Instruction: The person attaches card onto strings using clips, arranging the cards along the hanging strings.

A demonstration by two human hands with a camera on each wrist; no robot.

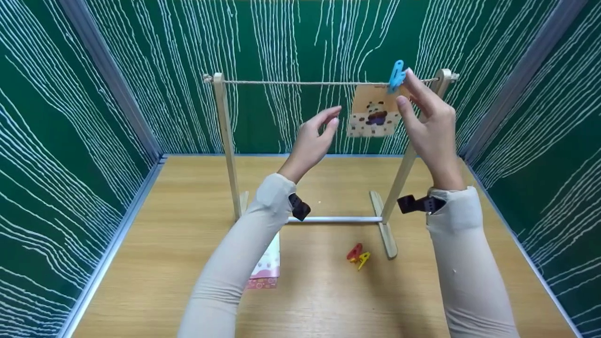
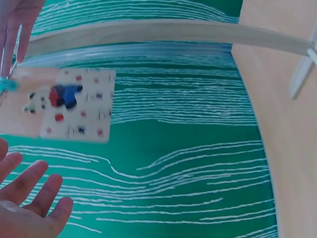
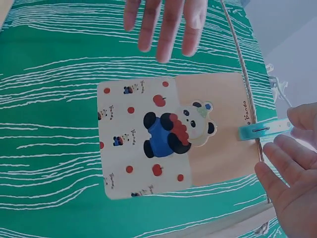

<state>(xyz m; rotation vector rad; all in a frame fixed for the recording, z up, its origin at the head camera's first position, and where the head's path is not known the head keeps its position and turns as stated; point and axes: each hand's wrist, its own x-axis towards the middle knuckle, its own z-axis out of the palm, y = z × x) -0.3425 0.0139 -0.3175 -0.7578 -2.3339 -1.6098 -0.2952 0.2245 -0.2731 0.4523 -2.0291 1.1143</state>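
Observation:
A panda-printed card hangs from a thin rope, near its right end. A blue clothespin clips the card's top edge to that rope. My right hand is at the clothespin, with a fingertip at its handle end and the thumb apart from it below. Left of the card, my left hand is raised in the air, its fingers extended and holding nothing. In the left wrist view the clothespin is partly cut off by the frame edge.
The rope runs between two wooden posts joined low down by a pale bar. Red and yellow clothespins lie on the wooden table. Pink-and-white printed items lie partly under my left forearm. Green, white-streaked panels surround the table.

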